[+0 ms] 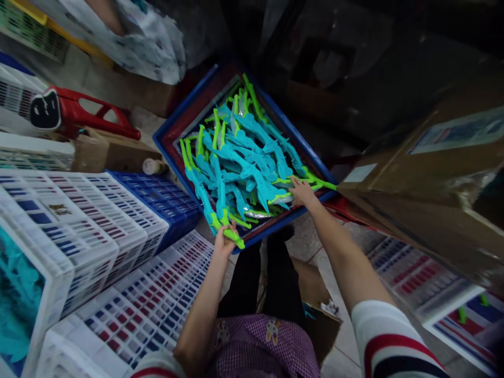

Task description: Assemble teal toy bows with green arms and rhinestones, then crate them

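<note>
A blue crate (pixel 172 124) in front of me is full of several turquoise and lime-green plastic toy swords (pixel 244 163). My left hand (pixel 224 241) grips the green handle end of one or more swords (pixel 207 205) at the crate's near corner. My right hand (pixel 301 191) rests with spread fingers on the green handles at the crate's right edge, pressing on the pile. Whether it holds one I cannot tell.
White lattice crates (pixel 79 236) and a blue crate (pixel 161 197) are stacked at left. A red plastic stool (pixel 86 113) lies beyond them. A large cardboard box (pixel 429 178) stands at right, with more white crates (pixel 417 278) below it. Dark shelving is behind.
</note>
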A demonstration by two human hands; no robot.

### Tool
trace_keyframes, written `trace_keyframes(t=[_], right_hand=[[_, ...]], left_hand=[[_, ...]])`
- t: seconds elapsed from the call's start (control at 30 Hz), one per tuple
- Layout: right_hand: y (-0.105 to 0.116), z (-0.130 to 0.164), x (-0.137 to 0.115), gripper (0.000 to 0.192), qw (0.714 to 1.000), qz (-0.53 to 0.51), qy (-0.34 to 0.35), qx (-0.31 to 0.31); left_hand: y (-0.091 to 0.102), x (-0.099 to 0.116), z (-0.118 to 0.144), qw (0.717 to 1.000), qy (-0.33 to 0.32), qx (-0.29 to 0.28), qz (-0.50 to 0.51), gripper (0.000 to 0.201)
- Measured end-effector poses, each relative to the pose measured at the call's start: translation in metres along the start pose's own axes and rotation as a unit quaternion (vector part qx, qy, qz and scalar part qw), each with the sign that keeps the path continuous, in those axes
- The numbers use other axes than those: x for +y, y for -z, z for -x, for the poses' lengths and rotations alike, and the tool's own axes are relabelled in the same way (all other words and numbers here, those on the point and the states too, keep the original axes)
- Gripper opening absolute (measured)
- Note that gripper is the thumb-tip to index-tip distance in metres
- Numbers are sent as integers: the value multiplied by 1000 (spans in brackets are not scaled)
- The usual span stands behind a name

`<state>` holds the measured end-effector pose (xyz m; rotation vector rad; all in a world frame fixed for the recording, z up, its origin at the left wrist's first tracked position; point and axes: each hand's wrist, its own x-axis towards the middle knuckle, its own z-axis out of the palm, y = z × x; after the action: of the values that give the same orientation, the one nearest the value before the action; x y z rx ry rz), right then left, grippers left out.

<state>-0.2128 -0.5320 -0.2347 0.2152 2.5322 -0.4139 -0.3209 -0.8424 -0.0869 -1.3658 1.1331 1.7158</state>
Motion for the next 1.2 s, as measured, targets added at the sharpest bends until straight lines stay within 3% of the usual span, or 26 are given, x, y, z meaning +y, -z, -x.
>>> trace_keyframes(t=[0.13,0.27,0.53,0.67,0.97,1.07,1.2], right_hand=[[-7,-6,-4,50,1000,12,22,-17],[14,16,-21,53,1000,-3,24,-16],[113,124,-74,51,999,-18,32,2],[140,192,-95,47,999,-36,23,-28],[130,340,-174,46,990,-135,-17,-48],[134,363,-195,49,982,-182,-27,-53],[148,375,-209,46,973,-222,-33,-49]], left_hand=[[3,-2,0,1000,-1,4,12,18],[3,2,11,1000,-2,8,18,16],[18,44,90,991,66,4,120,17],[41,64,140,985,107,10,138,18],[97,94,232,987,143,48,59,20],[100,104,247,989,138,44,17,20],[86,118,261,992,125,23,-20,21]])
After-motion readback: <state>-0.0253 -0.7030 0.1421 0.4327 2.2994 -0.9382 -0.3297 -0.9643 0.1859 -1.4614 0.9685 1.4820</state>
